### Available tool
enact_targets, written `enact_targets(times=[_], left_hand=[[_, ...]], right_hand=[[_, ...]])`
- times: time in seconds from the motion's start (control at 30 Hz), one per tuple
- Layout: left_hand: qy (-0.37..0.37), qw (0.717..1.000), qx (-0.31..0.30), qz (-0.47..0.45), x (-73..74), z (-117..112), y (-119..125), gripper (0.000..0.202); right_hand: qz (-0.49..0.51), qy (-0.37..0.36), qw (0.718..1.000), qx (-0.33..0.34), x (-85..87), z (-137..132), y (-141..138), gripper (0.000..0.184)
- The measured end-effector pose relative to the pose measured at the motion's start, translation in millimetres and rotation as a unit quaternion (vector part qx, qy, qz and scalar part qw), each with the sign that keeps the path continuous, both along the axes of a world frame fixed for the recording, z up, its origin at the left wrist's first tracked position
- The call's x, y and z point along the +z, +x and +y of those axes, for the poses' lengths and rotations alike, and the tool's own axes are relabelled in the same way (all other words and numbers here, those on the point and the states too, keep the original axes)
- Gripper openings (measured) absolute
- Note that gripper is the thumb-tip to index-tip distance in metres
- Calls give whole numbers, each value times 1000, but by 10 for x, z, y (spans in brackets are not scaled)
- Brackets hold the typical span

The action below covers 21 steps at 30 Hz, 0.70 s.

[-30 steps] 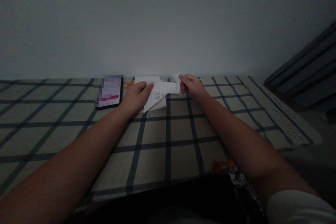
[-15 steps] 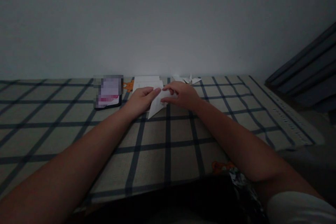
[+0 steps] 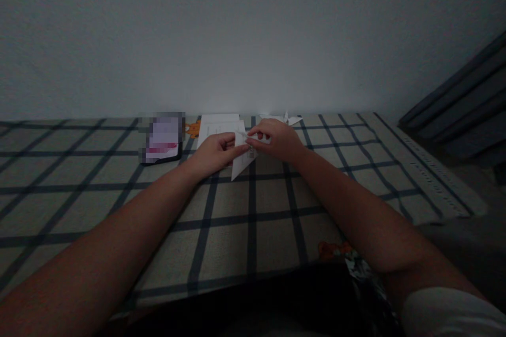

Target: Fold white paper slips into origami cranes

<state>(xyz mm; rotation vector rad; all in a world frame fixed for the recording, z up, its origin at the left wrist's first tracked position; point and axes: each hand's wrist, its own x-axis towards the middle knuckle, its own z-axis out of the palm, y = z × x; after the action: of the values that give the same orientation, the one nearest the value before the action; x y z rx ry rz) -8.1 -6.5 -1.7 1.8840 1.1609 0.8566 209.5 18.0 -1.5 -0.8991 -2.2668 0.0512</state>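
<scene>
Left hand [image 3: 211,154] and right hand [image 3: 280,141] both pinch a folded white paper [image 3: 240,165] — sharp-cornered, faintly printed — above checked cloth [image 3: 271,253]; a rectangular, dark-edged phone [image 3: 165,134] lies nearby.

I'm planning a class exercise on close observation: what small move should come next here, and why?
Probably pressing the upper part of the folded paper with the right hand while the left hand steadies it. The right hand pinches near its upper edge, the left thumb lies against it, and its pointed corner sticks out below.
</scene>
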Motion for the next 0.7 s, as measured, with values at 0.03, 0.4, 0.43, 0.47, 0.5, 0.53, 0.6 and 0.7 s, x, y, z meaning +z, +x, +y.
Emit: enact_targets(times=[0.03,0.4,0.43,0.47,0.5,0.53,0.6,0.7], left_hand=[[3,1000,-6,-13,-13,15,-3,34],[61,988,76,-121,-70,105,-43,41],[49,985,66,-150,-58,96,-35,44],[30,982,52,-181,-49,90,-27,48],[7,977,36,-210,-45,87,-20,53],[-19,972,21,-235,-44,87,-14,57],[-63,961,2,-270,-49,97,-7,65],[-86,952,20,-293,-49,114,-7,68]], right_hand=[[8,13,1000,-2,-3,7,3,32],[118,102,988,-21,39,-34,12,29],[124,105,987,-16,32,-35,10,28],[129,107,986,-14,23,-35,8,27],[133,106,985,-14,16,-35,7,26],[136,104,985,-16,10,-34,8,25],[138,92,986,-22,5,-30,12,24],[133,68,988,-28,8,-18,31,25]])
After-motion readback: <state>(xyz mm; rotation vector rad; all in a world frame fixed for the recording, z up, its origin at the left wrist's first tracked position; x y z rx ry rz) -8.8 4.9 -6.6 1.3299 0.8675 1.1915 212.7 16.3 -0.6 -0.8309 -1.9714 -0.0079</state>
